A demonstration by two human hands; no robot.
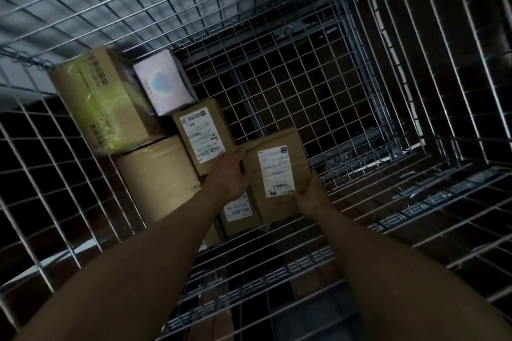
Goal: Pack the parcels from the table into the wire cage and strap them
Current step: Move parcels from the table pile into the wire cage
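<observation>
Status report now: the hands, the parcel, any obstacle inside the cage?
Left grip and right grip hold brown cardboard parcel with white label, inside wire cage. Stacked cardboard boxes close on its left.

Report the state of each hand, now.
Left hand: closed on the left edge of the labelled parcel.
Right hand: closed on the same parcel at its lower right corner, fingers hidden behind it.

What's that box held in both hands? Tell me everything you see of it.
The held parcel is a plain brown cardboard box with a white shipping label carrying a barcode on its upward face. It is tilted inside the wire cage, above another labelled box. The left hand grips its left edge; the right hand holds its near right corner.
</observation>
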